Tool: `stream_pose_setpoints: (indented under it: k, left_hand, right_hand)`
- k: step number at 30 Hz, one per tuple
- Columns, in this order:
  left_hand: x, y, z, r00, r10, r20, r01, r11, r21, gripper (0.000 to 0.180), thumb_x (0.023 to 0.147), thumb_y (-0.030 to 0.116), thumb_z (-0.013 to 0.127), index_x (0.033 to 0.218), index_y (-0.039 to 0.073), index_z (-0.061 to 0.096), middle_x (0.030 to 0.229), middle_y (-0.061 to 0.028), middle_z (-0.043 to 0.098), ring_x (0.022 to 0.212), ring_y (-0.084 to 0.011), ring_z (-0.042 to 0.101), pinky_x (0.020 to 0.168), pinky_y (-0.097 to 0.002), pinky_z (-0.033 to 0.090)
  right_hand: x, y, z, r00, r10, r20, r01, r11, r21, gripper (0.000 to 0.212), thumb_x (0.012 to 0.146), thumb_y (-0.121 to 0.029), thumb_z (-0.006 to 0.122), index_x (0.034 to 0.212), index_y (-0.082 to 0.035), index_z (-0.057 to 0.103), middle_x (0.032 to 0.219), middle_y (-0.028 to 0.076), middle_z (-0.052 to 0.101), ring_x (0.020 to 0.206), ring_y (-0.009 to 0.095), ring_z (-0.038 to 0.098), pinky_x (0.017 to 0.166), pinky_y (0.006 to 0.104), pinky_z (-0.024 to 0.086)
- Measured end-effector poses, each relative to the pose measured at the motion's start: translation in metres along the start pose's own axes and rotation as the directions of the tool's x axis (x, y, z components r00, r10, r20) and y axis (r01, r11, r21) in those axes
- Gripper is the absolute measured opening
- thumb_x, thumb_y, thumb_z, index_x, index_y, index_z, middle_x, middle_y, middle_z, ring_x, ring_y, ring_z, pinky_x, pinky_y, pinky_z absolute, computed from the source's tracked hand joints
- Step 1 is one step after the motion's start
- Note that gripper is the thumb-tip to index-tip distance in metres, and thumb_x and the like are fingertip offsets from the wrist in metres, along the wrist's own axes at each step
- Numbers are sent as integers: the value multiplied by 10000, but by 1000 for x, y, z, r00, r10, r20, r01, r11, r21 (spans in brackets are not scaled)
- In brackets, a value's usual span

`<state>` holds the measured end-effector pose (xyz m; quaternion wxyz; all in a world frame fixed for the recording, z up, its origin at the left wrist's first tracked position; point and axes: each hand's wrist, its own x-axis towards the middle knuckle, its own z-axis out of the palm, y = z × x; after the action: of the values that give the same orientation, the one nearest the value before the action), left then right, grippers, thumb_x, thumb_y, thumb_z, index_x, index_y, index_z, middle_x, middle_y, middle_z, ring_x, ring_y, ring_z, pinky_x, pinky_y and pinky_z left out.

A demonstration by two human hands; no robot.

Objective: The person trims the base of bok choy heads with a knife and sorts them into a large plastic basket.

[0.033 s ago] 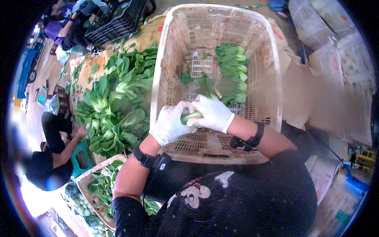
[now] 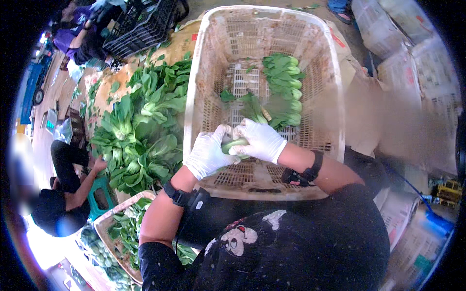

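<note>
Both my hands, in white gloves, meet above the near end of a large off-white plastic crate (image 2: 191, 97). A pale green bok choy (image 2: 234, 144) is between them. My left hand (image 2: 208, 153) closes round it from the left, while the fingers of my right hand (image 2: 261, 140) press on it from the right. Most of the vegetable is hidden by the gloves. Along the crate's right side lies a row of bok choy (image 2: 292, 83), white-green bases facing right. Just beyond my right hand is a short tan piece (image 2: 266, 115), its kind unclear, beside some green leaves (image 2: 251, 104).
Loose bok choy (image 2: 145, 128) are heaped left of the crate. A second crate (image 2: 104, 228) with greens stands at lower left, near a green stool (image 2: 99, 196) and a person in black (image 2: 60, 206). A black crate (image 2: 141, 31) and another person (image 2: 73, 39) are at upper left.
My hands stay on the bok choy in nearly the same pose. The whole view shifts very slightly.
</note>
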<state>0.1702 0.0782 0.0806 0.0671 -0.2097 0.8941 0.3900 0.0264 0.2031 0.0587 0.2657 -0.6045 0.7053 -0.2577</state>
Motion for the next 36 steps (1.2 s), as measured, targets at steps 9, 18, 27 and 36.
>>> stream_pose_setpoints:
  k: [9,18,27,36]
  left_hand:
    - [-19,23,16,975,193,107,-106,834,-542,705,573,229,860,1149,46,497,1027,-101,621,970,-170,586,877,-304,457]
    - [-49,-97,-85,881,-414,-229,-31,431,-902,579,796,391,657,1250,69,498,1252,-113,525,1123,-229,520,974,-352,402]
    - [4,-92,-25,516,-704,-487,-187,463,-867,710,803,382,678,1347,64,352,1390,-161,371,1273,-260,366,1041,-389,292]
    - [26,-19,45,797,198,-571,-149,980,132,470,764,180,705,1178,19,550,1145,-183,558,1086,-335,504,972,-397,379]
  right_hand:
    - [-44,-22,-56,982,-179,-60,187,964,187,307,695,-314,711,796,-64,563,739,85,548,685,271,565,640,358,464]
    - [19,-72,-44,871,422,-251,330,-124,936,133,869,-149,540,918,-51,615,637,-41,486,516,62,450,445,214,386]
    - [60,-301,31,716,-206,-667,688,51,724,276,812,-342,627,925,-97,571,789,57,587,762,197,580,697,390,466]
    - [82,60,26,868,465,-176,-11,372,928,205,913,-265,521,921,-73,593,963,107,586,820,234,587,716,369,480]
